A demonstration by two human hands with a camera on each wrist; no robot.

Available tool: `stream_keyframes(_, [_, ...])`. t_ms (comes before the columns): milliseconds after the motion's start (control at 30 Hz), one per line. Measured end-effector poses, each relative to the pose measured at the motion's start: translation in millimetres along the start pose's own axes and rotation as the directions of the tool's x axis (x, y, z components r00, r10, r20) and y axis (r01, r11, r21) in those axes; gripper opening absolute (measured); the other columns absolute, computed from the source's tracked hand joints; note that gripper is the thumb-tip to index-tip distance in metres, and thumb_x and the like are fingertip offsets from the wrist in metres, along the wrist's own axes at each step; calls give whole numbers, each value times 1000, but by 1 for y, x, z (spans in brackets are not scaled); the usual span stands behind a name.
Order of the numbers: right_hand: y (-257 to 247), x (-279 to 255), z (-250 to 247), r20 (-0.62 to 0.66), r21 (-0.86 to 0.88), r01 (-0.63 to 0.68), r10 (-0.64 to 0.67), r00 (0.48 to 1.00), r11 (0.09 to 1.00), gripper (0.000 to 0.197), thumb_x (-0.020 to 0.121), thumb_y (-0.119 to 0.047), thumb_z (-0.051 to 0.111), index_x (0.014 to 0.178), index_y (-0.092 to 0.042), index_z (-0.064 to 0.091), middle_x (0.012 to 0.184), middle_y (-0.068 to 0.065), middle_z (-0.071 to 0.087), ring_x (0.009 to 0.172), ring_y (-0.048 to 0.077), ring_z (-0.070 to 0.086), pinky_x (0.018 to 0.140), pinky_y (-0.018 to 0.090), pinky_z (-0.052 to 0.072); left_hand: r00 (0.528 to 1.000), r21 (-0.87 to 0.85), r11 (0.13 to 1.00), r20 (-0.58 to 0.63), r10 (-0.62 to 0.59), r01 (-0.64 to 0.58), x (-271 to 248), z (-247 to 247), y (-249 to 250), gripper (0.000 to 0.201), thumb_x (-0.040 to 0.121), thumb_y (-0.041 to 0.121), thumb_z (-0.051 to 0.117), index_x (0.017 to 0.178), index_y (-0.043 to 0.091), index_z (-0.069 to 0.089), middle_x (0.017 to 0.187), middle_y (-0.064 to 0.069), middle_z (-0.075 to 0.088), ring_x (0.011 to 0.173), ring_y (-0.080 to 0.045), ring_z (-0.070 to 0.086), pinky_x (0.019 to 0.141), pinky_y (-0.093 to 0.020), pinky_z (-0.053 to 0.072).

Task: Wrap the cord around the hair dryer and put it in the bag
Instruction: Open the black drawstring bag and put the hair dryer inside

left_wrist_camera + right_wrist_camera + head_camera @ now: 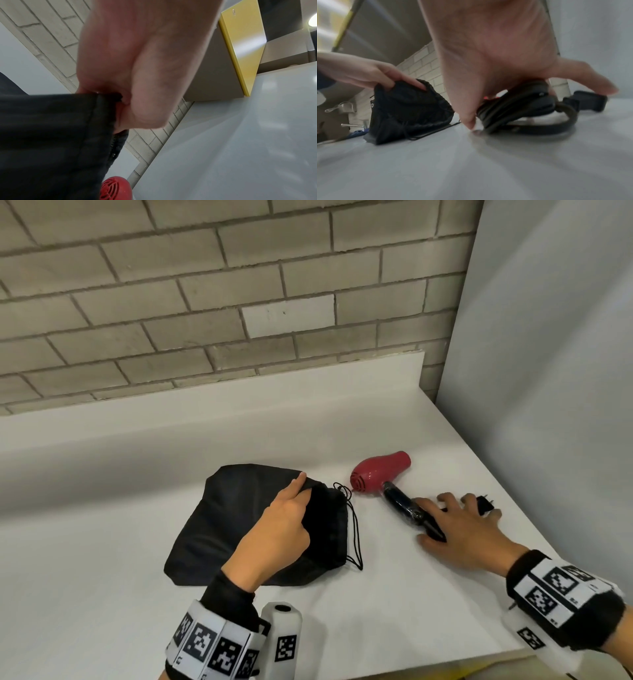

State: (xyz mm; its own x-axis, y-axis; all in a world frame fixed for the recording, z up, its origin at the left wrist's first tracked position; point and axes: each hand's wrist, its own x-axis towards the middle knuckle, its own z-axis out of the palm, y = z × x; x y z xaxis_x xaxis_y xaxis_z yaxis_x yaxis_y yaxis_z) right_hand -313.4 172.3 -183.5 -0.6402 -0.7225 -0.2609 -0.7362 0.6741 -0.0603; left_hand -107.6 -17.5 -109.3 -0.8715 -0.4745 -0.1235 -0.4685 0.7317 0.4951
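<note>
A black drawstring bag [239,518] lies on the white counter [102,577]. My left hand [298,501] grips the rim of its mouth and holds that edge up; the left wrist view shows the hem of the bag [51,135] pinched in my left hand [120,102]. To the right lies the red hair dryer [376,472], its black handle wound with cord [400,503]. My right hand [452,518] rests over the handle's end with fingers spread. The plug [484,505] sticks out past the fingertips. In the right wrist view a cord loop [518,106] and the plug [590,100] lie under my right hand [530,81].
A grey brick wall [205,302] and a white upstand [239,412] close off the back. A pale panel [548,371] stands at the right. The counter's front edge [479,662] runs near my right wrist. The bag's drawstrings [354,529] trail towards the dryer.
</note>
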Motion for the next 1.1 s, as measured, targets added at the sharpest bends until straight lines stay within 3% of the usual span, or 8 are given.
stream_keyframes(133, [-10, 7, 7, -131, 29, -14, 18, 991, 999, 79, 70, -87, 20, 132, -39, 28, 132, -5, 42, 119, 26, 37, 93, 54, 34, 1000, -3, 1000, 6, -7, 7, 3, 1, 0, 66, 82, -11, 34, 144, 11, 29, 159, 0, 8, 145, -21, 10, 114, -39, 22])
stream_keyframes(233, [-9, 13, 8, -186, -5, 4, -5, 982, 1000, 59, 80, -78, 17, 118, -36, 36, 120, -3, 44, 111, 25, 37, 85, 50, 38, 1000, -5, 1000, 12, -17, 17, 4, 2, -1, 66, 82, -10, 34, 144, 12, 29, 159, 0, 8, 145, -22, 11, 114, -41, 22])
stream_keyframes(367, [-1, 20, 7, -175, -24, 49, -53, 983, 998, 46, 88, -67, 25, 115, -31, 38, 113, -3, 45, 107, 24, 40, 81, 47, 41, 999, -10, 999, 18, -31, 31, 6, 1, 0, 66, 83, -10, 34, 145, 12, 27, 159, 0, 8, 144, -23, 12, 114, -40, 22])
stream_keyframes(533, [12, 22, 3, -216, 80, 171, -150, 965, 982, 33, 91, -58, 32, 99, -28, 42, 95, -9, 48, 91, 18, 42, 77, 35, 38, 1000, -11, 1000, -10, -2, 2, 8, -3, 0, 66, 83, -12, 35, 144, 11, 30, 159, 0, 11, 144, -21, 12, 115, -34, 20])
stream_keyframes(667, [28, 14, -17, -251, 214, 300, -244, 937, 930, 34, 88, -59, 34, 88, -26, 44, 81, -14, 47, 82, 12, 45, 69, 26, 37, 1000, -4, 1000, -19, 14, -14, 9, -6, -2, 68, 80, -14, 36, 143, 11, 33, 158, 1, 14, 143, -21, 18, 111, -36, 29])
stream_keyframes(833, [20, -16, -57, -202, 265, 589, -553, 808, 764, 35, 86, -61, 37, 92, -28, 47, 88, -13, 47, 85, -2, 46, 73, 10, 36, 995, 15, 996, 47, 86, -87, 13, -14, -9, 81, 73, -16, 40, 147, 11, 22, 159, 4, 3, 144, -18, 15, 108, -30, 33])
stream_keyframes(1000, [-20, -30, -50, -16, 50, 778, -779, 627, 626, 38, 90, -60, 34, 98, -24, 45, 94, -11, 46, 90, 5, 37, 80, 20, 32, 973, 29, 987, 176, 150, -157, 6, -24, -21, 102, 68, -22, 39, 147, 23, -7, 154, 13, -22, 142, -7, -11, 98, 2, 10])
stream_keyframes(1100, [-33, -23, -45, 36, -79, 796, -797, 603, 600, 38, 91, -57, 32, 95, -22, 42, 94, -10, 44, 87, 8, 33, 77, 21, 26, 956, 38, 990, 267, 117, -132, -5, -29, -17, 103, 69, -21, 35, 146, 26, -13, 148, 19, -30, 139, -4, -18, 100, -2, 14])
